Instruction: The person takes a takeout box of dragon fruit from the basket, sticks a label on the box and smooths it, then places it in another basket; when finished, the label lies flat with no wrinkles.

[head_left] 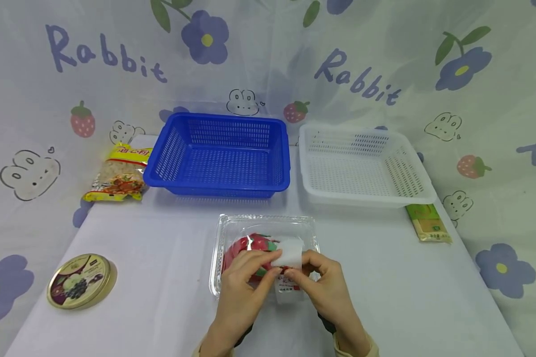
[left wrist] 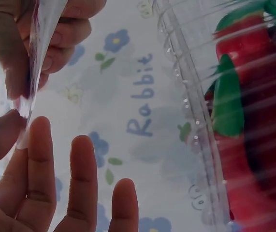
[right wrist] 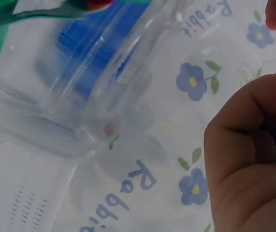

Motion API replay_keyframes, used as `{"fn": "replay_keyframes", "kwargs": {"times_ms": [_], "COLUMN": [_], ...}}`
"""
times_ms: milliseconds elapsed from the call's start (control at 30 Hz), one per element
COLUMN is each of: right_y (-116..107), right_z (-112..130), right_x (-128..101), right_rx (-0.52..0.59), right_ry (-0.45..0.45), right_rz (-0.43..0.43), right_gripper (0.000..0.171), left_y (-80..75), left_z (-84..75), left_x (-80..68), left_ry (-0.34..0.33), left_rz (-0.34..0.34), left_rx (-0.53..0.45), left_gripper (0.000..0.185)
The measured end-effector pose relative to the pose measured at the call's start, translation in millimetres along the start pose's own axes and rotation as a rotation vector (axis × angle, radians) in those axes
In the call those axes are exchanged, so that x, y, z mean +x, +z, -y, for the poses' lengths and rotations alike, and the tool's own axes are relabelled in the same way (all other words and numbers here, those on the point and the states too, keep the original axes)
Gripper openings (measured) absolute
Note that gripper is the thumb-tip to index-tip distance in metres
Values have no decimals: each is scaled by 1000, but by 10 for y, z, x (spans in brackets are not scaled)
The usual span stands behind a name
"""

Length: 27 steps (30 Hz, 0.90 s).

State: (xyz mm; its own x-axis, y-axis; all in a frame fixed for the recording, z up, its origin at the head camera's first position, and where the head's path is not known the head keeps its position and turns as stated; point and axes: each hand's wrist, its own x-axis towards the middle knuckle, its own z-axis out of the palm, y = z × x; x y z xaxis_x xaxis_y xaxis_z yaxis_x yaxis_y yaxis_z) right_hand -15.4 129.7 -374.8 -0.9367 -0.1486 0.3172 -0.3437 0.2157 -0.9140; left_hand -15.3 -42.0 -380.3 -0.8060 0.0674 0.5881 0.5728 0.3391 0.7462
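Both hands hold a thin white packet with red print [head_left: 289, 254] over the near part of a clear plastic box [head_left: 215, 258]. My left hand [head_left: 240, 287] pinches its edge between thumb and forefinger; in the left wrist view, the other fingers stand fairly straight. From the other side my right hand [head_left: 332, 285] pinches the packet with curled fingers. Inside the clear box lies a red dragon fruit with green tips [head_left: 249, 244], also seen through the plastic in the left wrist view. In the right wrist view the packet is mostly out of sight beyond the right hand [right wrist: 254, 145].
Behind the box stand a blue basket [head_left: 221, 190] and a white basket [head_left: 362, 199]. A yellow food bag [head_left: 120, 173] leans beside the blue one. At the right is a green and tan packet [head_left: 429, 224]. A round tin [head_left: 79, 281] sits at the left.
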Motion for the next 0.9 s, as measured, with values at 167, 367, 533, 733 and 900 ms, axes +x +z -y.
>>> {"fn": "replay_keyframes", "kwargs": {"times_ms": [167, 367, 533, 733, 900], "right_y": [10, 33, 60, 70, 58], "right_z": [4, 25, 50, 51, 41], "right_x": [-4, -32, -52, -73, -75], "right_rx": [31, 9, 15, 48, 90], "right_ry": [-33, 4, 61, 81, 72], "right_rz": [22, 17, 38, 61, 51], "right_gripper": [8, 8, 8, 9, 11], "left_y": [8, 11, 32, 12, 8], "left_z": [22, 42, 44, 61, 64], "left_x": [2, 29, 36, 42, 28], "left_ry": [51, 176, 308, 324, 285], "left_rz": [2, -28, -123, -107, -92], "left_rx": [55, 116, 144, 102, 36], "left_gripper": [20, 17, 22, 18, 11]}}
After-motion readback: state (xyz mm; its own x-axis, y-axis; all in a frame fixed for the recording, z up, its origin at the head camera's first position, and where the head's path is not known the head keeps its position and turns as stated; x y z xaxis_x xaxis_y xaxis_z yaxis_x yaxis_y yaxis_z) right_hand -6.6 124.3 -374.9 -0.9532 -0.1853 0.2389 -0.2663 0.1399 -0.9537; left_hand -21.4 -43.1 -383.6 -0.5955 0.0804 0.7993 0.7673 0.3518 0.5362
